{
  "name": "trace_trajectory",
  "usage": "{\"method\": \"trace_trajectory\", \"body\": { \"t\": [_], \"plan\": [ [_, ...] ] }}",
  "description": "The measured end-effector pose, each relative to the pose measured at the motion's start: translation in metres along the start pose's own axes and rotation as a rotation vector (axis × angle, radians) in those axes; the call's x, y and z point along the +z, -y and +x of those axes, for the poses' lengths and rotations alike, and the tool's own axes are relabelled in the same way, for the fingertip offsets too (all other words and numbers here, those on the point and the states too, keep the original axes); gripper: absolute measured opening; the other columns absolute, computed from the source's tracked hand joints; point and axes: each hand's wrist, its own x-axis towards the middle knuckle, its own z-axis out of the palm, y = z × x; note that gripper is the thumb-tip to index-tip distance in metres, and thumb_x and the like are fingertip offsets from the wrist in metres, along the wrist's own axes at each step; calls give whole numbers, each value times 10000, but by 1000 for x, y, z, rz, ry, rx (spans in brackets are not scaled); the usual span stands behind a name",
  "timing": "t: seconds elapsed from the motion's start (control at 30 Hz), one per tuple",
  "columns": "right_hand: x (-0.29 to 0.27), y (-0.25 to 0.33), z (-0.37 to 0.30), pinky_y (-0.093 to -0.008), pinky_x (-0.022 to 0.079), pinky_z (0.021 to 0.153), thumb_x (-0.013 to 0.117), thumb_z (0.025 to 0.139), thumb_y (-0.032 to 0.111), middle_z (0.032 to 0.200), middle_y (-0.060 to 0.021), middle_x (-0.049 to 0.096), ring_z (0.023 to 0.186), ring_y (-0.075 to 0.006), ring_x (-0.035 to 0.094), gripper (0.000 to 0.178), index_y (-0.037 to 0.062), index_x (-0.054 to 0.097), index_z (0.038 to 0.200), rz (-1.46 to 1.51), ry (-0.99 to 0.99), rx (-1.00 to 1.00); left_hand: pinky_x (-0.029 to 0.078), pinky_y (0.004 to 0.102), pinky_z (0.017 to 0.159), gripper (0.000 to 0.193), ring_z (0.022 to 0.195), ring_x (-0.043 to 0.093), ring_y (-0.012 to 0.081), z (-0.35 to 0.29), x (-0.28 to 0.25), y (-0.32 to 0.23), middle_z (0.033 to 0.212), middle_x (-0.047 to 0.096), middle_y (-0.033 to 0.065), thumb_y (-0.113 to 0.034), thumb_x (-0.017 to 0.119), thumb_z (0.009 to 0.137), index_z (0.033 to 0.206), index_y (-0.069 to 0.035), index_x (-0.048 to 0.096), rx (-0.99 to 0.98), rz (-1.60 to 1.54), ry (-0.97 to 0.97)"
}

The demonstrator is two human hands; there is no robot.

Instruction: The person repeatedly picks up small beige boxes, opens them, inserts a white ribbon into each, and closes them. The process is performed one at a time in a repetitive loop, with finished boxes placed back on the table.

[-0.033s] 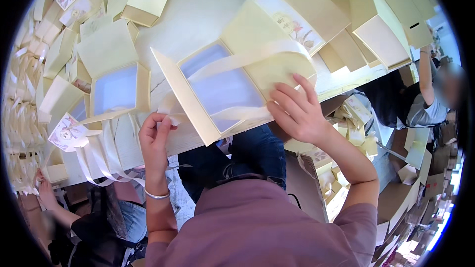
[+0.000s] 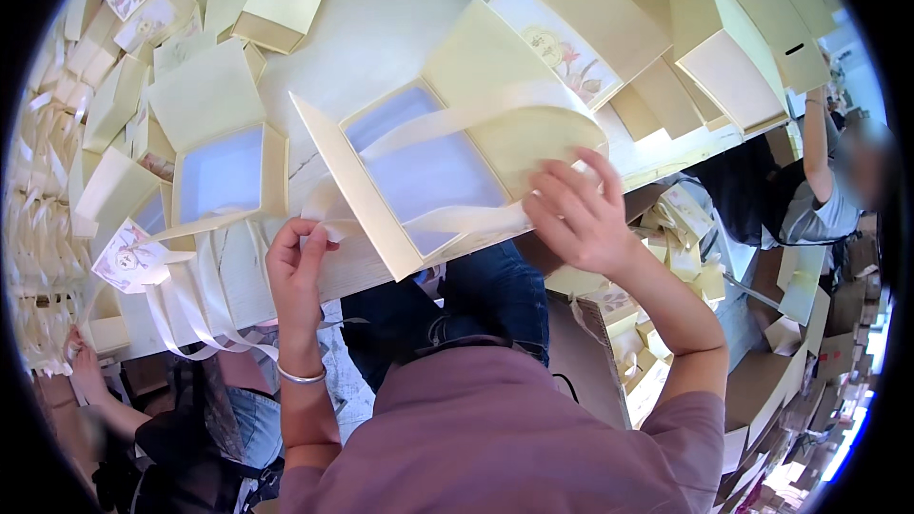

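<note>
A cream folding gift box (image 2: 476, 167) lies open in front of me, its lid spread to the far right and its front flap raised on the left. Pale lilac lining shows inside. A wide cream ribbon (image 2: 457, 124) crosses the box and curls over the lid; another stretch runs along the near side to my right hand. My left hand (image 2: 303, 252) pinches a ribbon end beside the front flap. At the lid's near edge, my right hand (image 2: 576, 219) has bent fingers, slightly blurred, closed on the ribbon.
Another open lilac-lined box (image 2: 224, 171) stands to the left, near a flower-printed piece (image 2: 133, 257) with hanging ribbons. Stacked cream boxes (image 2: 719, 48) fill the far right of the white table (image 2: 381, 14). Co-workers (image 2: 824, 200) are at both sides. A carton (image 2: 595, 343) stands right of my legs.
My right hand has shifted slightly right and its fingers have lifted off the lid's surface. The left hand and box stay about where they were.
</note>
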Motion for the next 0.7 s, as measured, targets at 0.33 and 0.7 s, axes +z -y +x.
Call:
{"method": "trace_trajectory", "body": {
  "t": [0.33, 0.7],
  "plan": [
    [-37, -60, 49, -363, 407, 782, 597, 567, -59, 1141, -164, 460, 995, -317, 455, 418, 79, 581, 961, -37, -271, 234, 349, 178, 609, 73, 670, 450, 62, -8, 3, -3, 703, 492, 14, -48, 548, 809, 766, 4, 522, 130, 219, 65],
    [12, 55, 34, -387, 398, 834, 716, 619, 294, 957, -141, 537, 887, -295, 530, 539, 17, 512, 1034, 701, 230, 344, 372, 214, 574, 40, 657, 476, 87, -126, -92, 23, 719, 500, 38, -16, 560, 770, 753, 7, 532, -45, 330, -167]
  ]
}}
